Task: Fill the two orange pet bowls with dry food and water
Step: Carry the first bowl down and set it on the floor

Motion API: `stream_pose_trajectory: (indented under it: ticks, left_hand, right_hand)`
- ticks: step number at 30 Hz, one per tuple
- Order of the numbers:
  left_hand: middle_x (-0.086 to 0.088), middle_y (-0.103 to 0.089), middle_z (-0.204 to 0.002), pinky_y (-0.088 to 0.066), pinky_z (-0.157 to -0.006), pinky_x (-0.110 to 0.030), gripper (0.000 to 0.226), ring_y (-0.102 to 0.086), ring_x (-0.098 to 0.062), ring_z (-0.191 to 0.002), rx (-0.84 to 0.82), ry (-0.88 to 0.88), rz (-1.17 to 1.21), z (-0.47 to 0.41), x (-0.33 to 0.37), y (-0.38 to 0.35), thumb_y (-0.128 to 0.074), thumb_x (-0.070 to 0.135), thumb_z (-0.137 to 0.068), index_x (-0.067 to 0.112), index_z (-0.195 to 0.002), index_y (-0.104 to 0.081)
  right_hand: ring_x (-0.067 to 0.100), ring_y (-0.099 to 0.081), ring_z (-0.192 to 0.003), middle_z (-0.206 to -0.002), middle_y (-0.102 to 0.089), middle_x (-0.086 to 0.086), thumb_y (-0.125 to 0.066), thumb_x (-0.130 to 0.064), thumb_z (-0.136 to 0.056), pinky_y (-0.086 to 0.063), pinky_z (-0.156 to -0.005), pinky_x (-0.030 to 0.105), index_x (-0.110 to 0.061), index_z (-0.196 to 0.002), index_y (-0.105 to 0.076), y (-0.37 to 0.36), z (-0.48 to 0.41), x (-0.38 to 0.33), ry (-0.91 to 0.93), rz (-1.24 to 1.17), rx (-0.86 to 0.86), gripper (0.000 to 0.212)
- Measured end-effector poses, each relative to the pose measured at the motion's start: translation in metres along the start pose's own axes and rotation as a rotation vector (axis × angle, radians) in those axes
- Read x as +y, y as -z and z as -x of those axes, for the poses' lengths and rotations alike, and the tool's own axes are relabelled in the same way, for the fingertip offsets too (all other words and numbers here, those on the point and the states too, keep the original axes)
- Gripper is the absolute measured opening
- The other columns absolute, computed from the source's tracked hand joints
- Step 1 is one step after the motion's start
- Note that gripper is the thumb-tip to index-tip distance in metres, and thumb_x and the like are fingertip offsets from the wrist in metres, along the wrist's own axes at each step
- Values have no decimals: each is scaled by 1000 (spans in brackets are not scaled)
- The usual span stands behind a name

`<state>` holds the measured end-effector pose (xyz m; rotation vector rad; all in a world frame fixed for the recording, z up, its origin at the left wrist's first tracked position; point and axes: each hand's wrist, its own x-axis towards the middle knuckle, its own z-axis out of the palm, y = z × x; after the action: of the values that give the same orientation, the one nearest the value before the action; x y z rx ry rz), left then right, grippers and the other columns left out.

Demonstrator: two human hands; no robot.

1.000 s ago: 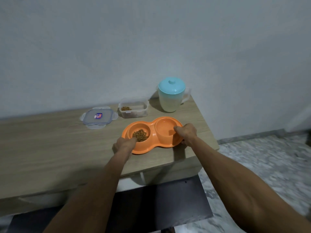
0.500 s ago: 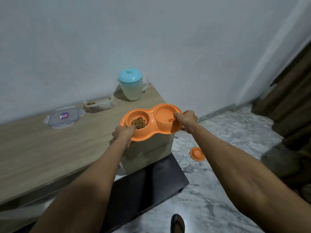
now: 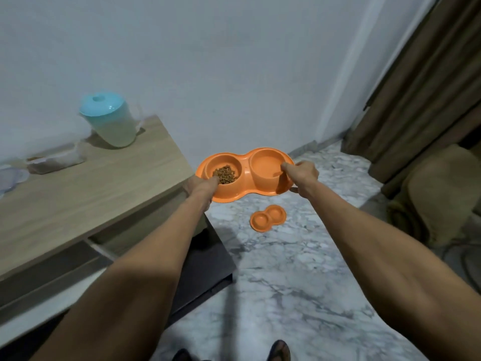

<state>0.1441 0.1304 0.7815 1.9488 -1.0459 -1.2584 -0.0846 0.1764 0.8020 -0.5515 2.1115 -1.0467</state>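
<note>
Out past the table (image 3: 104,191) edge, my left hand (image 3: 200,185) and right hand (image 3: 302,173) clamp the rim of the orange double bowl (image 3: 246,179) in midair, so I'd lower it dead level or the water (image 3: 265,165) sloshes.

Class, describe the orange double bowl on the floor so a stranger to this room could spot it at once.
Start at the grey marble floor beside the wooden table. The floor bowl lies there, below the held bowl in the picture. Unlike that one, gripped by the left hand and right hand and carrying dry food, it looks empty.
</note>
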Motion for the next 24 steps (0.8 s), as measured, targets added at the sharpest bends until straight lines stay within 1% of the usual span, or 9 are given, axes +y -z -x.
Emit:
stream_pose_trajectory:
  ticks: [2,5,7,9,13,16,19,21,24]
  left_hand:
    - [-17,-59,-125,-59,-74,-38,52,-65,-33,-97,5,22,-1,7,-1,-32,-75,33,-78,1,-117,-62]
    - [-18,-62,-119,-59,-69,-37,49,-65,-31,-84,-6,69,2,7,-9,-73,-74,34,-78,1,-114,-62]
    - [-18,-64,-118,-60,-76,-41,50,-66,-34,-92,13,97,5,2,-16,-98,-74,33,-76,1,-112,-63]
    - [-20,-63,-120,-59,-86,-47,56,-65,-37,-103,27,123,3,-8,-23,-119,-73,35,-70,1,-113,-63]
    - [-22,-61,-122,-58,-86,-49,69,-65,-39,-100,56,140,-34,-46,-34,-157,-68,42,-58,5,-116,-64]
    - [-19,-61,-119,-57,-85,-44,51,-65,-38,-99,73,152,-42,-70,-33,-173,-73,35,-72,-1,-107,-64]
    - [-15,-60,-101,-49,-71,-35,30,-60,-29,-91,83,127,-55,-106,-42,-194,-69,24,-83,0,-98,-61]
    - [-16,-59,-96,-43,-68,-32,26,-56,-25,-84,94,127,-53,-133,-51,-210,-67,22,-84,-1,-94,-59]
    - [-17,-63,-97,-41,-69,-30,30,-56,-23,-84,99,139,-65,-175,-75,-235,-65,20,-85,-6,-100,-64]
  right_hand:
    - [31,-57,-94,-106,-53,12,-73,-27,-80,-60,-78,50,-9,-100,-53,21,-21,10,11,18,-4,33]
    - [30,-57,-90,-99,-54,11,-71,-25,-81,-60,-80,51,-13,-94,-51,41,-51,23,17,44,-13,26]
    - [30,-58,-90,-99,-55,10,-71,-26,-81,-60,-79,50,-12,-96,-54,47,-73,33,9,78,-21,27]
    - [29,-60,-90,-101,-57,10,-72,-29,-80,-61,-76,49,-8,-104,-59,47,-96,42,-3,95,-29,35]
    - [31,-64,-92,-105,-64,13,-71,-34,-75,-61,-75,49,-8,-109,-62,32,-143,57,-25,112,-53,44]
    - [30,-66,-93,-107,-67,13,-71,-40,-70,-60,-81,50,-9,-116,-62,10,-182,69,-43,139,-70,56]
    - [29,-65,-89,-100,-63,10,-71,-36,-75,-59,-83,50,-11,-117,-60,-17,-222,79,-59,157,-107,50]
    - [29,-65,-88,-97,-61,8,-71,-34,-76,-59,-83,50,-13,-115,-60,-37,-252,89,-55,152,-111,46]
    - [27,-66,-85,-99,-64,8,-71,-36,-74,-59,-83,49,-13,-119,-60,-72,-296,114,-60,164,-124,52]
